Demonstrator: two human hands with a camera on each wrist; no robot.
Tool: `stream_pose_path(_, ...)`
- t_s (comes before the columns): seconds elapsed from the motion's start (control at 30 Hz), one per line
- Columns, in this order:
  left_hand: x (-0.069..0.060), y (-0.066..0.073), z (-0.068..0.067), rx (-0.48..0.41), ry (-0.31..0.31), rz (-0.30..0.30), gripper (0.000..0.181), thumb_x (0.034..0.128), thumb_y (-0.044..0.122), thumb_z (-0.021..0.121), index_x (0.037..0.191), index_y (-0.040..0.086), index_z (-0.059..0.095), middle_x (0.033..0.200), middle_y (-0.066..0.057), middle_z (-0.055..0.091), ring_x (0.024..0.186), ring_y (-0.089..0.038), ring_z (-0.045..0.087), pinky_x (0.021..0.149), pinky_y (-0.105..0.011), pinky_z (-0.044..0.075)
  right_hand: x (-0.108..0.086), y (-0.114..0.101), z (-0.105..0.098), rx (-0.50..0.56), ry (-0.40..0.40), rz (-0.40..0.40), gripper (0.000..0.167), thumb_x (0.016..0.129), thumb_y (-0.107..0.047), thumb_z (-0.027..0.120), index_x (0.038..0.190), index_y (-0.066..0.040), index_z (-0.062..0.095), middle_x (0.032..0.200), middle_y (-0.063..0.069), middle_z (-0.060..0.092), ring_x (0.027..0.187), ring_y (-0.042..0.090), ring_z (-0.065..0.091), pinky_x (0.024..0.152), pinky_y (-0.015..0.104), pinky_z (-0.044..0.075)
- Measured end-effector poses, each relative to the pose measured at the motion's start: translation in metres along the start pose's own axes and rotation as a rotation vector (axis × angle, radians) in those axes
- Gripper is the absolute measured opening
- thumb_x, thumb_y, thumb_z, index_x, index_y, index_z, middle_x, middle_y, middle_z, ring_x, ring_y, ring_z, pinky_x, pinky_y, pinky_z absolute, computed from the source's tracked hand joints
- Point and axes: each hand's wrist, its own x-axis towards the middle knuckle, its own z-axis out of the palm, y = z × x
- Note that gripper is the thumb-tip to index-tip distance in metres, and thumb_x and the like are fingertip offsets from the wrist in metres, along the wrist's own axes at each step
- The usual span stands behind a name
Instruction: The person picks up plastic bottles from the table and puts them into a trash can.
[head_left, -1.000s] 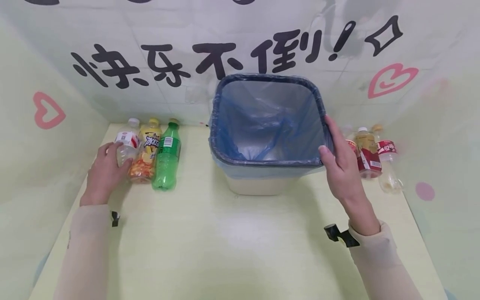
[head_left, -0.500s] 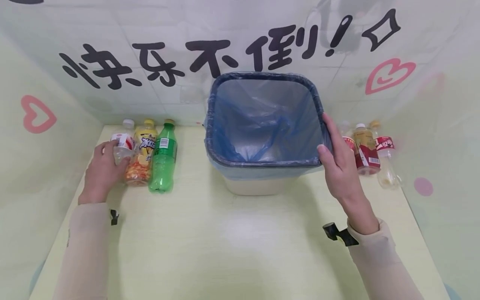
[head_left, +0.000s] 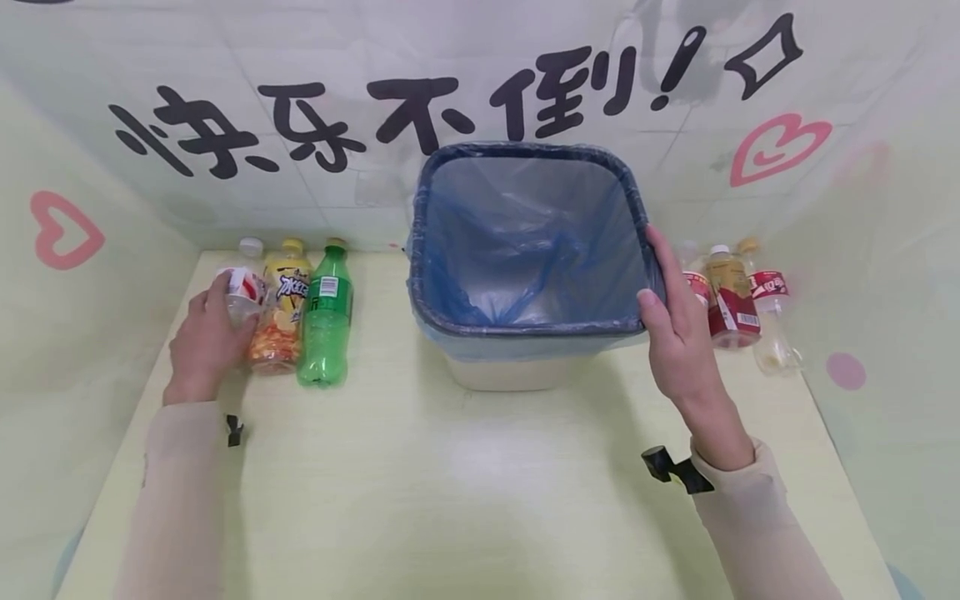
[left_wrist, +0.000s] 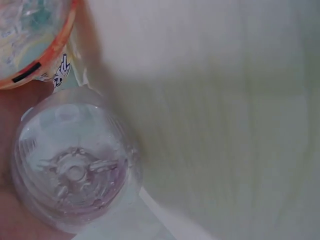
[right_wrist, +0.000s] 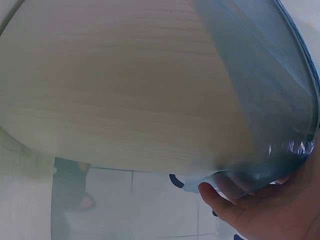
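Observation:
Along the left side of the table, my left hand (head_left: 206,342) grips a clear bottle (head_left: 243,304) with a white and red label, fingers and thumb round its sides. The round base of this bottle (left_wrist: 75,170) faces the left wrist camera. Beside it lie a yellow and orange bottle (head_left: 279,333) and a green bottle (head_left: 326,333). My right hand (head_left: 686,350) holds the right rim of a pale bin (head_left: 510,375) lined with a blue bag, the thumb at the rim and the fingers outside. In the right wrist view the fingers (right_wrist: 225,202) press the bag (right_wrist: 270,90) by the rim.
Several bottles lie to the right of the bin, among them a brown and red one (head_left: 733,308) and a clear one with a red label (head_left: 776,333). A printed sheet (head_left: 345,200) stands behind the table (head_left: 465,500), with pale walls at both sides.
The head view has shifted slightly. My left index finger lies a little differently along the clear bottle. My right hand keeps its hold on the bin's rim.

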Motion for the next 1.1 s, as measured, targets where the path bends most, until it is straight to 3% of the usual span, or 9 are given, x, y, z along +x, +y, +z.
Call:
stream_pose_path(0.27,-0.004,0.003,-0.003,-0.018,0.004,-0.024,0.084,0.1001,0.048,0.049,0.161,0.019,0.000,0.154,-0.038,0.017,0.121,-0.068,0.034,0.088,-0.081,0.029,-0.002,-0.001,0.000,-0.005,0.002,0.007,0.055,0.105,-0.020,0.040,0.158,-0.016,0.027,0.161,-0.001,0.029,0.147,0.017,0.026,0.118,0.028,0.021)
stream_pose_path(0.5,-0.017,0.001,-0.013,-0.098,0.074,0.048,0.082,0.0997,0.040,0.054,0.161,0.013,0.007,0.143,-0.040,0.034,0.112,-0.060,0.045,0.083,-0.077,0.037,-0.001,0.000,0.003,-0.012,-0.009,0.023,0.055,0.105,-0.023,0.040,0.158,-0.018,0.027,0.162,-0.004,0.027,0.148,0.014,0.023,0.120,0.033,0.018)
stream_pose_path(0.63,-0.026,0.004,-0.023,-0.098,0.096,0.069,0.081,0.0990,0.038,0.057,0.160,0.013,0.010,0.142,-0.040,0.036,0.109,-0.059,0.047,0.081,-0.076,0.038,-0.001,0.000,0.003,-0.013,-0.002,0.030,0.056,0.105,-0.023,0.041,0.158,-0.019,0.027,0.162,-0.004,0.027,0.148,0.014,0.022,0.120,0.033,0.017)
stream_pose_path(0.87,-0.034,0.021,-0.037,-0.090,0.118,0.136,0.079,0.0989,0.035,0.057,0.160,0.013,0.013,0.141,-0.036,0.040,0.108,-0.053,0.050,0.079,-0.071,0.042,-0.002,-0.002,0.001,-0.031,0.005,0.052,0.056,0.104,-0.021,0.040,0.159,-0.020,0.026,0.162,-0.005,0.026,0.148,0.013,0.022,0.120,0.031,0.017)
stream_pose_path(1.1,-0.043,0.046,-0.056,-0.079,0.152,0.163,0.079,0.0985,0.037,0.058,0.161,0.017,0.013,0.146,-0.033,0.037,0.110,-0.053,0.049,0.082,-0.072,0.041,-0.001,-0.002,0.000,-0.019,-0.011,0.060,0.057,0.104,-0.019,0.043,0.159,-0.021,0.026,0.162,-0.007,0.025,0.149,0.011,0.020,0.120,0.031,0.016)
